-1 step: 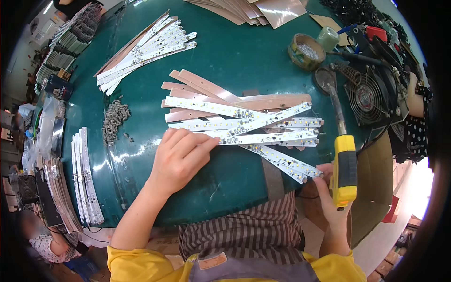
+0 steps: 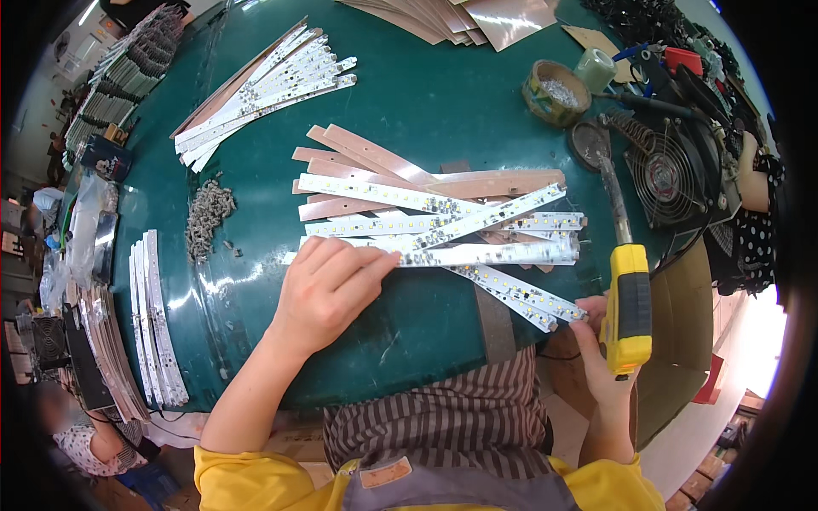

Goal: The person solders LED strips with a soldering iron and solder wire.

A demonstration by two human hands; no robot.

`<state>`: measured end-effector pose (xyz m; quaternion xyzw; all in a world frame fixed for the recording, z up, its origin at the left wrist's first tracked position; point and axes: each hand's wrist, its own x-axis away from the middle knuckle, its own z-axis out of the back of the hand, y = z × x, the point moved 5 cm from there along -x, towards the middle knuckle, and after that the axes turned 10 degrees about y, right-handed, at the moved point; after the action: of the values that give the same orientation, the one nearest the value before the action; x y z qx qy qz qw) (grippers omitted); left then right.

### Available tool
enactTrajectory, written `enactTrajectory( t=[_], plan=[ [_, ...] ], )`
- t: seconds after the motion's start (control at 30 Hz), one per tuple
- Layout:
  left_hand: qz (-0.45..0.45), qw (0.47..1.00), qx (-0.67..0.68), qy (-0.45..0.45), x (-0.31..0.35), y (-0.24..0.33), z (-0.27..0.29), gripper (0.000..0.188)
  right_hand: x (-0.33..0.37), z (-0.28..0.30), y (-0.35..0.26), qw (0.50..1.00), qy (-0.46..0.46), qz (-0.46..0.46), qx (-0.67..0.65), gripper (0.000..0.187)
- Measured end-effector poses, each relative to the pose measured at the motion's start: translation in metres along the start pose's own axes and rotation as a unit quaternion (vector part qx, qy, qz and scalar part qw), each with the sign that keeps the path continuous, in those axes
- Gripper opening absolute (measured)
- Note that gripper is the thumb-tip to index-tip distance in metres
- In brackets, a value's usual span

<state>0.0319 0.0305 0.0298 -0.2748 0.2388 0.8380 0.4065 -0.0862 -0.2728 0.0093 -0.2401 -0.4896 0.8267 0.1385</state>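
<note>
My left hand [image 2: 328, 285] pinches the left part of a white LED strip board [image 2: 494, 254] lying over a loose pile on the green table. That board looks motion-blurred. My right hand [image 2: 601, 349] is closed at the table's near right edge, behind a yellow-and-black soldering gun [image 2: 632, 311] with a long metal barrel. Its thumb and a finger are at the right end of a lower LED strip board [image 2: 520, 296]. How the palm wraps the handle is partly hidden. In the pile, more white boards lie crossed over copper-coloured strips [image 2: 358, 157].
A fanned stack of LED boards [image 2: 264, 94] lies far left, near a heap of small grey parts [image 2: 209, 217]. Several white strips [image 2: 153, 319] lie at the left edge. Far right are a round tub [image 2: 555, 94], a coiled iron holder [image 2: 635, 136] and a fan [image 2: 669, 175].
The board under my left hand has shifted slightly and blurs. My right hand and the soldering gun have moved a little to the right.
</note>
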Motion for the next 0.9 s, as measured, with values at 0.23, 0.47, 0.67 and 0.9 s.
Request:
enactTrajectory(
  t=[0.23,0.47,0.67,0.9],
  plan=[
    [-0.019,0.999,0.038,-0.003,0.007,0.001,-0.004,0.043,0.004,-0.002,-0.001,1.000,0.012,-0.011,-0.022,0.039],
    [-0.116,0.993,0.013,-0.002,0.010,0.032,0.006,0.034,0.012,0.017,-0.008,1.000,0.024,0.017,-0.005,0.046],
    [-0.135,0.989,0.007,-0.055,0.024,0.049,-0.004,0.034,0.025,0.022,-0.019,0.999,0.047,0.006,-0.022,0.047],
    [-0.073,0.996,0.025,-0.045,0.013,0.034,-0.007,0.032,0.038,0.013,-0.025,0.999,-0.023,-0.023,-0.025,0.048]
  ],
)
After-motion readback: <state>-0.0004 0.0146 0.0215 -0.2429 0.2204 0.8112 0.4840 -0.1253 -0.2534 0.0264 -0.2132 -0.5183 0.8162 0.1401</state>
